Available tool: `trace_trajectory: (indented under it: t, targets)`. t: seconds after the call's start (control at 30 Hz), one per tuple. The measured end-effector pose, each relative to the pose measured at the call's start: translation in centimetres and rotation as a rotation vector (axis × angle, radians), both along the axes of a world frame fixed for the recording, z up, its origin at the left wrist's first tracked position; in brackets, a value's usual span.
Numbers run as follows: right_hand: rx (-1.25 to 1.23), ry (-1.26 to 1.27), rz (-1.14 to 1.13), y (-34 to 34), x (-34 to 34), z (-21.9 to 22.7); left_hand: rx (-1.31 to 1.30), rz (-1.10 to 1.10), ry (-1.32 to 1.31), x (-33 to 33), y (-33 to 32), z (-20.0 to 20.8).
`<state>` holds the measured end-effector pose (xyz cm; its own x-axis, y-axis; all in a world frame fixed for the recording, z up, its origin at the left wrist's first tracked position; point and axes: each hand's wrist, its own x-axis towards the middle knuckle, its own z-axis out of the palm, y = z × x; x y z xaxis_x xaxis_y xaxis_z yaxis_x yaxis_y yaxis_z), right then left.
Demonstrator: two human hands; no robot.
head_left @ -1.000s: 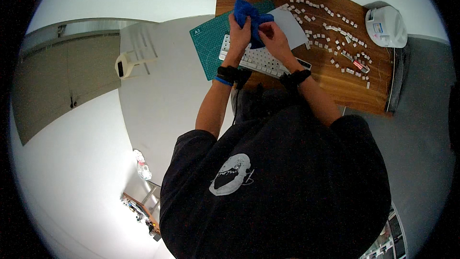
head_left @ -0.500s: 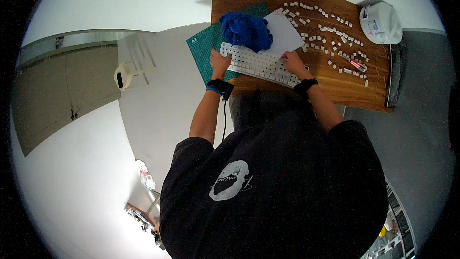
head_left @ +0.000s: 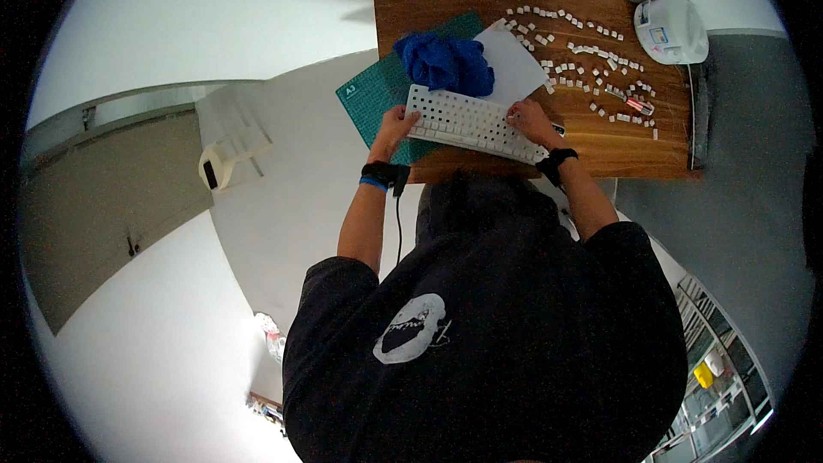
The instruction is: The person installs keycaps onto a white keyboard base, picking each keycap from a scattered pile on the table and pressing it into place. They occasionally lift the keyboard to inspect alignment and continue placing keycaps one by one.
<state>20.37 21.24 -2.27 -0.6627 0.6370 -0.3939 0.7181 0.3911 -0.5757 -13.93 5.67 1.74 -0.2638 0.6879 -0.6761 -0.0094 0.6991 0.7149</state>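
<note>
A white keyboard with most keycaps off lies slightly slanted near the table's front edge. One row of keycaps still sits along its near side. My left hand grips its left end, thumb on top. Over the right part of the keyboard is my right hand, fingertips pinched together at the key holes; whatever they may hold is too small to make out. Just behind the keyboard, a crumpled blue cloth rests partly on a green cutting mat and partly on a white sheet.
Many loose white keycaps are spread in rows over the right of the wooden table. Among them lies a red-and-silver tool. A white rounded container stands at the far right corner. A dark cable hangs from my left wristband.
The view has shifted a little. The keyboard has slid slightly right against the mat, and my left hand has come down to its left end. My right hand stays over the right part.
</note>
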Motion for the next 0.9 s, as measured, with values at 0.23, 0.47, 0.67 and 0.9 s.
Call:
trace_trajectory:
  t: [0.23,0.47,0.67,0.9]
  targets:
    - [-0.186,0.187,-0.107,0.5,0.6,3.5,0.155,0.009,-0.308,-2.2,2.2,5.2]
    - [-0.196,0.424,-0.212,3.3,-3.2,11.0,0.527,0.326,-0.878,-2.3,6.5,11.0]
    - [-0.034,0.524,-0.253,7.8,-7.1,14.4,0.621,0.109,-0.669,0.2,8.6,15.1]
    - [0.326,0.706,-0.311,9.4,-11.2,15.8,0.63,0.085,-0.154,0.3,10.4,15.7]
